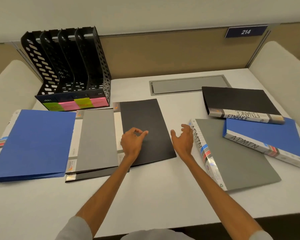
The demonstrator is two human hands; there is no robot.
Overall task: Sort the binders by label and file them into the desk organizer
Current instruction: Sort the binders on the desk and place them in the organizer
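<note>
Several binders lie flat on the white desk [145,191]. At the left are a blue binder [34,142] and a grey binder [97,139] stacked on a dark one. In the middle lies a black binder [145,118], and my left hand [132,142] hovers over it with loosely curled fingers, holding nothing. My right hand [183,141] is relaxed beside the spine of a grey binder [235,158] marked ADMIN. Farther right are a blue ADMIN binder [267,135] and a black FINANCE binder [239,99]. The black desk organizer [66,66] stands at the back left with coloured sticky labels on its front.
A grey cable hatch [187,84] is set into the desk at the back centre. A tan partition [163,52] closes the back, with a blue 214 plate [245,32]. Pale rounded dividers flank the desk on both sides.
</note>
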